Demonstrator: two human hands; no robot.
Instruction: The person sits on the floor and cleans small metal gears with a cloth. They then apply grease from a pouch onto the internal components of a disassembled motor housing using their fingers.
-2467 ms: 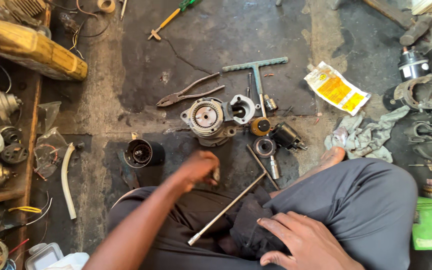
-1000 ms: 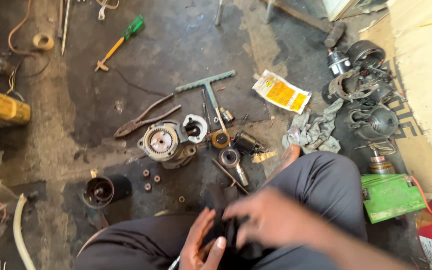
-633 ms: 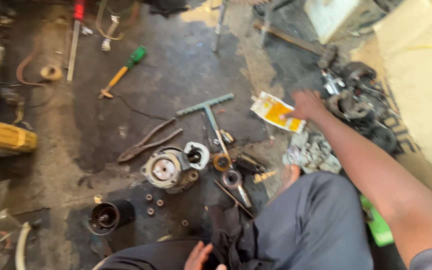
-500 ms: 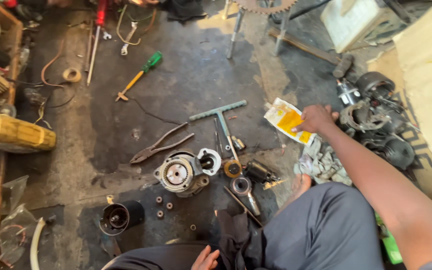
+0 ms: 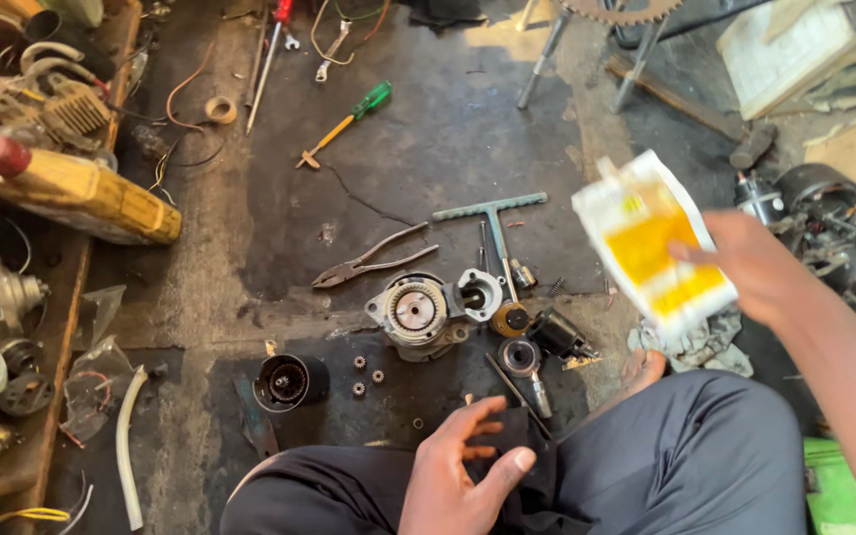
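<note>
Right hand [image 5: 755, 272] was clamped on a white and yellow sachet [image 5: 654, 246], lifted clear of the floor [image 5: 428, 149] at about three o'clock from the motor housing [image 5: 416, 312]; the sachet was blurred; left hand [image 5: 463, 476] hovered above the lap at six o'clock, fingers spread apart and holding nothing, just over a dark cloth [image 5: 522, 446]; pliers [image 5: 369, 266] lay at ten o'clock of the housing, a T-handled wrench [image 5: 492, 213] at one o'clock, a black cylinder [image 5: 287, 381] at seven o'clock.

two hands, one white-and-yellow packet [image 5: 654, 243], one pliers [image 5: 369, 265], one green-handled screwdriver [image 5: 344, 125], three small gears [image 5: 360, 364].
</note>
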